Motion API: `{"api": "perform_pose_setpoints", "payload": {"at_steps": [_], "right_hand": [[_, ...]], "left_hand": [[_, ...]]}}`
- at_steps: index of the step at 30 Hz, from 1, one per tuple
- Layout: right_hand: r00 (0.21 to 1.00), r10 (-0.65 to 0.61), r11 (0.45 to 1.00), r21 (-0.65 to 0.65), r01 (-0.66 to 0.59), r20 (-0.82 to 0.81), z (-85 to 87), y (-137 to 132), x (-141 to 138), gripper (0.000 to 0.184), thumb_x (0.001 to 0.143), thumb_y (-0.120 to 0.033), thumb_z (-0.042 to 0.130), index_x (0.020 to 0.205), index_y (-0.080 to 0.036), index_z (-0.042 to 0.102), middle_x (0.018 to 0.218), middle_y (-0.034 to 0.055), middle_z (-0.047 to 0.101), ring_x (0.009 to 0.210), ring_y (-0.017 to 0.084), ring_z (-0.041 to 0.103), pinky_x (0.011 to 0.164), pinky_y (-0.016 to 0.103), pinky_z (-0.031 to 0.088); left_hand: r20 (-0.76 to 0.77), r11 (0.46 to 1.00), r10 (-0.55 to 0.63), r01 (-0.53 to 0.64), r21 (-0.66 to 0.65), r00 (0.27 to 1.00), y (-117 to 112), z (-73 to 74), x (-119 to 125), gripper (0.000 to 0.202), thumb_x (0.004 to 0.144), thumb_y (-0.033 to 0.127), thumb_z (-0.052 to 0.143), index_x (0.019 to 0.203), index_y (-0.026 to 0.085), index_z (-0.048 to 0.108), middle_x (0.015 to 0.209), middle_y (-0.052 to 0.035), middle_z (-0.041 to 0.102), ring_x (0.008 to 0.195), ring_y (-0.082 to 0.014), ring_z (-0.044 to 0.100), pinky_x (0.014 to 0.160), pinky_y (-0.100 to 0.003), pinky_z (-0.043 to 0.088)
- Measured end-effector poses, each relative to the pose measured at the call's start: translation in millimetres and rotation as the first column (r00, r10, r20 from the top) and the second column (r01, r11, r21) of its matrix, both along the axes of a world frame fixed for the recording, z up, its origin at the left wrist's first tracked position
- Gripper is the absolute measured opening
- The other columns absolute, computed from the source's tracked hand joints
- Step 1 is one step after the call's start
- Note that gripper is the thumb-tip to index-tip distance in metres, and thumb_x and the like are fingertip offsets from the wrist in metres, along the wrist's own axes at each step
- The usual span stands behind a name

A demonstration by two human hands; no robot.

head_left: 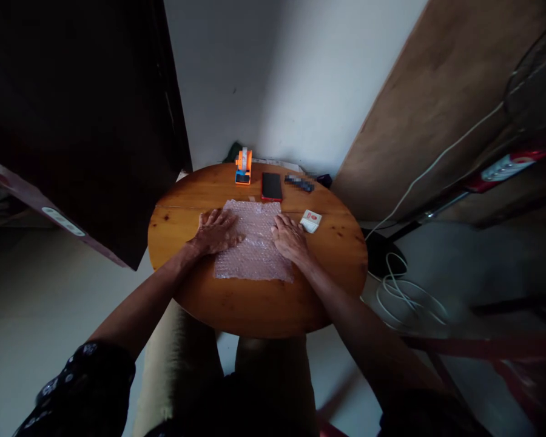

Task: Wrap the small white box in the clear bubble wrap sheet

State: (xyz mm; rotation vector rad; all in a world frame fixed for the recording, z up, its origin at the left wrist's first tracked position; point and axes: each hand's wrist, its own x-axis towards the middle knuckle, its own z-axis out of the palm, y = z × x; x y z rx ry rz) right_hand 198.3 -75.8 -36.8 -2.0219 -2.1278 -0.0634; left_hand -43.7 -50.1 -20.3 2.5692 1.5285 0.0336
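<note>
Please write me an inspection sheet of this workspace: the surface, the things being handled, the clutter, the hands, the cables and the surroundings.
Surface: round wooden table, glossy, with a seam across it.
Things in hand: bubble wrap sheet lying flat at the table's middle.
Clutter: orange tape dispenser, dark phone and a small white packet beyond and beside the sheet; a blurred dark item at the far edge.
Hands: left hand and right hand lie flat, palms down, on the sheet's two sides.
Cables: white cable coiled on the floor at right, one strand running up the wall.
Surroundings: white wall, dark cabinet at left, brown board leaning at right.
</note>
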Motion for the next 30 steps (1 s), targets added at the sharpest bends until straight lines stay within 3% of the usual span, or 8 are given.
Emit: {"api": "perform_pose_setpoints", "payload": {"at_steps": [7, 18, 30], "right_hand": [[1.0, 0.002, 1.0, -0.01, -0.002, -0.011, -5.0, 3.5, 5.2, 0.052, 0.098, -0.027, 0.031, 0.141, -0.005, 0.05, 0.152, 0.0166, 0.047, 0.139, 0.027, 0.042, 0.116, 0.041, 0.029], [1.0, -0.009, 1.0, -0.007, 0.009, -0.009, -9.0, 5.5, 10.4, 0.052, 0.098, -0.027, 0.032, 0.141, -0.005, 0.05, 0.151, 0.0162, 0.048, 0.138, 0.027, 0.043, 0.116, 0.042, 0.029], [0.998, -0.062, 0.998, 0.016, 0.062, 0.001, -0.4, 1.4, -1.0, 0.049, 0.096, -0.026, 0.036, 0.138, -0.005, 0.053, 0.146, 0.0176, 0.052, 0.131, 0.028, 0.049, 0.113, 0.041, 0.033]], "left_hand": [[0.0, 0.991, -0.103, 0.103, -0.081, 0.995, 19.1, 1.2, -12.0, 0.082, 0.09, 0.073, 0.031, 0.159, 0.029, 0.02, 0.168, -0.0058, 0.012, 0.154, -0.038, 0.004, 0.118, -0.067, 0.002], [0.038, 0.985, -0.111, 0.115, -0.126, 0.993, 27.8, -6.0, -9.1, 0.087, 0.088, 0.078, 0.029, 0.159, 0.028, 0.02, 0.168, -0.0063, 0.009, 0.153, -0.0396, -0.002, 0.115, -0.07, -0.004], [0.04, 0.987, -0.092, 0.096, -0.128, 0.995, 27.1, 0.5, -11.6, 0.092, 0.086, 0.077, 0.034, 0.158, 0.021, 0.021, 0.167, -0.0154, 0.005, 0.153, -0.042, 0.001, 0.112, -0.075, 0.001]]}}
